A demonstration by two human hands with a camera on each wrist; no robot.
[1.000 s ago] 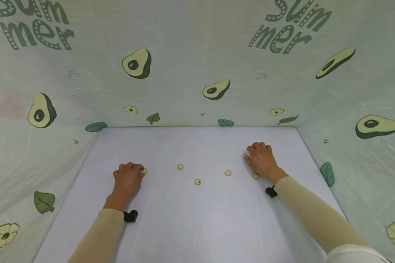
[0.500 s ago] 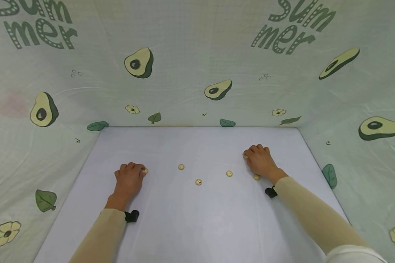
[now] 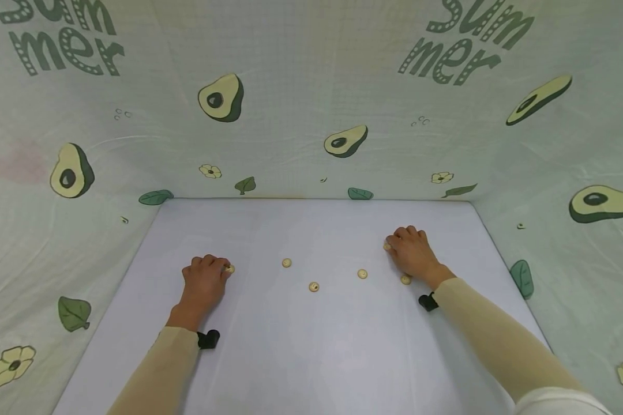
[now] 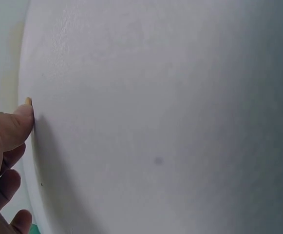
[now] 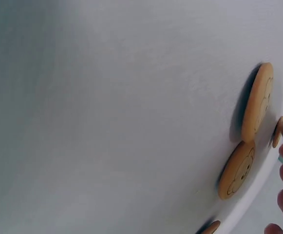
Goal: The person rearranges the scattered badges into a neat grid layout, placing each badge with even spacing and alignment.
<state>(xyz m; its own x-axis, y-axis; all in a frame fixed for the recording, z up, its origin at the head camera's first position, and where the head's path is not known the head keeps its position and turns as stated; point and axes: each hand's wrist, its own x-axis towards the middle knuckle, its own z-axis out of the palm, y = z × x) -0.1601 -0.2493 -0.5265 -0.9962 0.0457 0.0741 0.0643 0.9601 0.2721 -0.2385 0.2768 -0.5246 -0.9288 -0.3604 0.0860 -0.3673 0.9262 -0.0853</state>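
Note:
In the head view my left hand (image 3: 203, 281) pinches a small round wooden disc (image 3: 230, 268) between thumb and fingers at the left of the table. The left wrist view shows only the edge of that disc (image 4: 28, 101) past the thumb tip. At the right, my right hand (image 3: 414, 253) holds another wooden disc (image 3: 387, 246) at its fingertips, close over the table. Its rim and thumb appear at the right edge of the right wrist view. Beside the right wrist lies a disc (image 3: 405, 279) with a line-drawn animal face, seen larger as a disc (image 5: 258, 103) in the wrist view.
Between the hands lie more wooden discs: one disc (image 3: 286, 263) at centre left, another disc (image 3: 314, 286) nearer the front, and a third disc (image 3: 362, 274) to the right. The white table (image 3: 311, 357) meets a cloth (image 3: 285, 155) printed with avocados at its back and sides.
My right hand's fingers have closed onto the disc they were reaching around a second ago. The left hand stays at its disc. The whole head view has shifted slightly.

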